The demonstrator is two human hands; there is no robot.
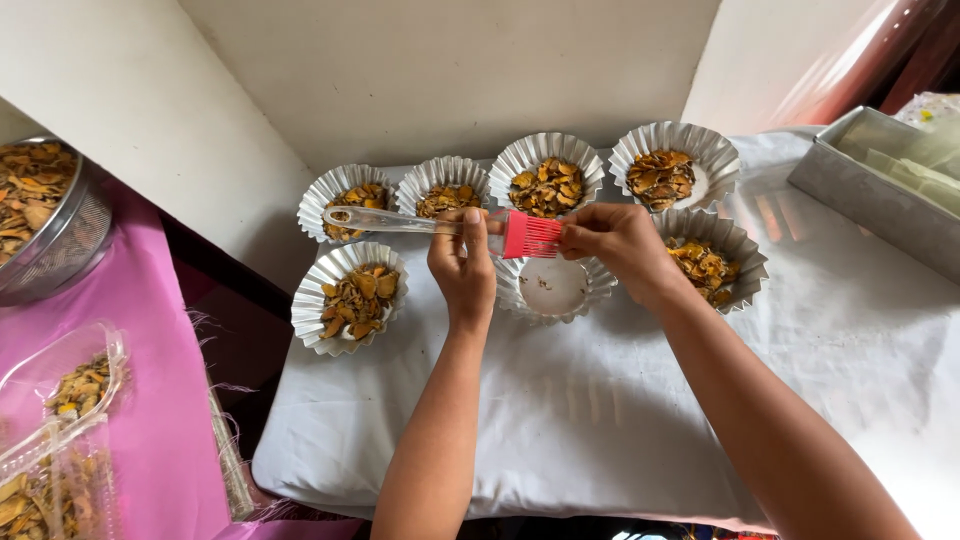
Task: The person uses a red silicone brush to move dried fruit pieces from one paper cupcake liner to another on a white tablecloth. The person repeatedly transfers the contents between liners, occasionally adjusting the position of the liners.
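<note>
Just above centre frame, the left hand [462, 262] is closed around the clear handle of a pastry brush [440, 224] — light and stiff there — while the right hand [618, 240] pinches its soft, floppy red bristles over an empty foil cup [553, 288].

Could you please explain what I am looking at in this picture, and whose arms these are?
This is a single view from a camera worn on a person's head, looking down at their own two bare arms. The left hand grips a brush by its clear handle; the right hand pinches its red bristles. Below them, on a table under a white cloth, stand fluted foil cups. Six hold yellow-brown dried slices, such as the front-left cup; the cup under the brush is empty. To the left, a metal strainer and clear plastic packs hold more slices on a pink cloth. A metal tray sits on the right.
</note>
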